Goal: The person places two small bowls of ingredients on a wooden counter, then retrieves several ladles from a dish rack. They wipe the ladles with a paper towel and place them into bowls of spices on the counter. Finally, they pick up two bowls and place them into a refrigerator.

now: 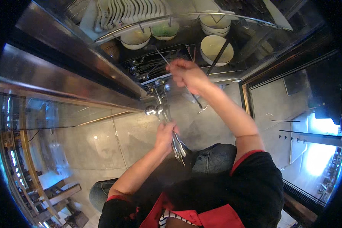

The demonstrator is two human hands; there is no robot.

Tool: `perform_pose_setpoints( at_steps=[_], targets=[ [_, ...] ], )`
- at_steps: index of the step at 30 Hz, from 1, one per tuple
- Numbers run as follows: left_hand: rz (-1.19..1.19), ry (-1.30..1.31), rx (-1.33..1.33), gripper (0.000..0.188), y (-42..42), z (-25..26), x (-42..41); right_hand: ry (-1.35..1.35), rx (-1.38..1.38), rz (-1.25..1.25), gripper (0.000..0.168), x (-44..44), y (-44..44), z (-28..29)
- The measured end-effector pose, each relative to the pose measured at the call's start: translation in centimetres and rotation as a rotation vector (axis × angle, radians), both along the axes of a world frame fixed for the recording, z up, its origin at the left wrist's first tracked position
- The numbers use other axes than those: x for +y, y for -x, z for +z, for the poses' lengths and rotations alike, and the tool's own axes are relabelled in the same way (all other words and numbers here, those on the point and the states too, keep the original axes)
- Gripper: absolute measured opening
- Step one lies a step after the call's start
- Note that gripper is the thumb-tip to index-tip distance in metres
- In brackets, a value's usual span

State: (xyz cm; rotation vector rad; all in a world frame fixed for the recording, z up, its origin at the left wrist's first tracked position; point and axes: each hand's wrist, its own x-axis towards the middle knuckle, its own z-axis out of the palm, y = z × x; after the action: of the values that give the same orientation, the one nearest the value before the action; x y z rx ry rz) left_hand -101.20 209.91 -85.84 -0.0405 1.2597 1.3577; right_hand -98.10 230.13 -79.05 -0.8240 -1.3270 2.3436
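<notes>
My left hand [166, 135] is closed around a bundle of metal spoons [159, 109], their bowls pointing away from me and their handles towards my lap. My right hand [188, 75], somewhat blurred, grips one thin long-handled utensil [163, 57] with a dark handle end; its far end reaches over a dark cutlery tray [156, 81], but its kind I cannot tell. More spoons [134, 69] and other metal utensils lie in the tray. Beyond the tray stand pale bowls [135, 38], a green-lined bowl [165, 30] and a larger cream bowl [216, 51].
Above the bowls, a metal-edged shelf [122, 26] holds a row of white spoons or ladles [136, 11]. Stacked bowls [215, 24] stand at the back right. A metal cabinet side [71, 91] rises at left, a dark frame [246, 99] at right. Tiled floor [102, 148] lies below.
</notes>
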Motion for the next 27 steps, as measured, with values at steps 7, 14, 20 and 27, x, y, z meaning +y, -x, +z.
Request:
perform_pose_setpoints(
  at_steps=[7,14,20,27],
  targets=[
    [-0.029,-0.193,-0.195,0.025,0.5,2.8,2.2,0.204,-0.126,-0.111,0.017,-5.8,-3.0,-2.5],
    [-0.291,-0.143,-0.111,0.016,4.0,9.9,4.4,-0.183,-0.172,0.046,0.014,-2.7,-3.3,2.2],
    [-0.496,0.019,-0.010,0.021,5.7,17.8,1.9,-0.469,-0.281,0.123,0.017,-5.1,-3.8,9.7],
    [-0.766,0.142,0.189,0.017,3.9,31.4,-3.7,0.241,-0.247,-0.516,0.027,-15.5,-18.5,18.3]
  ],
)
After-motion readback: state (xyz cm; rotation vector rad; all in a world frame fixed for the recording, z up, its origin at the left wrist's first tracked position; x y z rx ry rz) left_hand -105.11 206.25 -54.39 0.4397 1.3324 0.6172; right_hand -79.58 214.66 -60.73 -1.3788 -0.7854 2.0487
